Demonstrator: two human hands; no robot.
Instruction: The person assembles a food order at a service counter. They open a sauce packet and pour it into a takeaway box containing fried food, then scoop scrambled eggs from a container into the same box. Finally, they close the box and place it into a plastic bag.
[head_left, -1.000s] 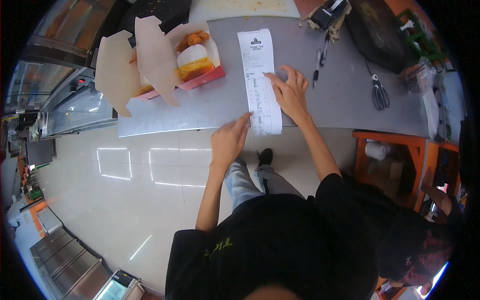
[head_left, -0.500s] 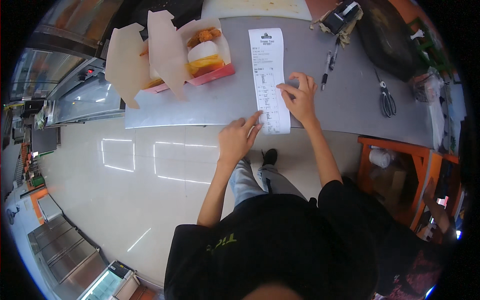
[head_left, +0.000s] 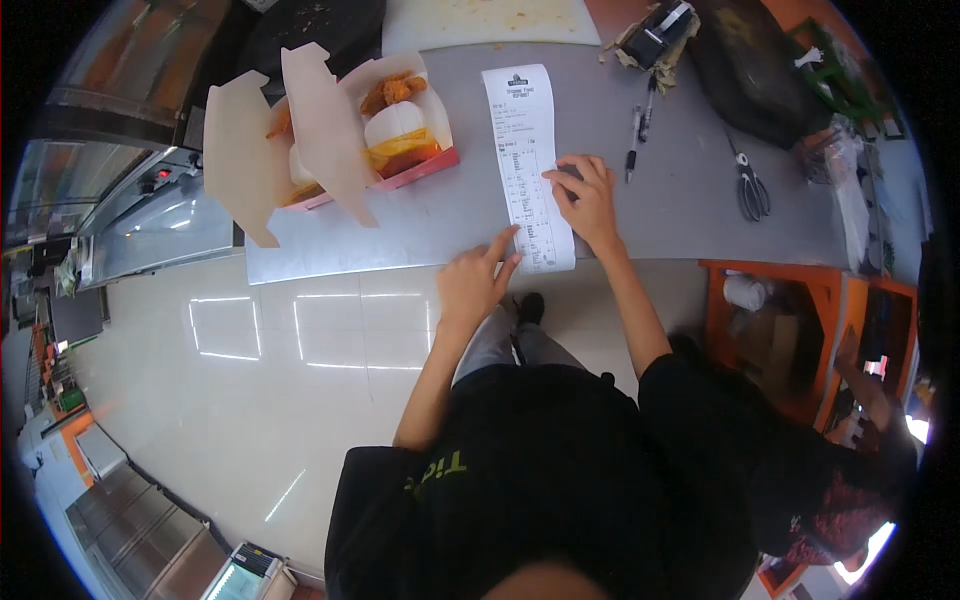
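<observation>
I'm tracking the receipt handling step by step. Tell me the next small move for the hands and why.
Probably slide the left hand up the receipt. Its fingers only touch the strip's lower left edge near the counter lip, while the right hand presses the right edge midway. The upper half lies unheld, pointing toward the open food box.

Fast-food shop: steel counter (head_left: pixel 690 215), boxed fried chicken (head_left: pixel 390 92) (receipt (head_left: pixel 528 160) too).

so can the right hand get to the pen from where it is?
Probably yes. The right hand rests on the receipt, and the pen lies just beyond it on bare counter, with nothing between them.
</observation>
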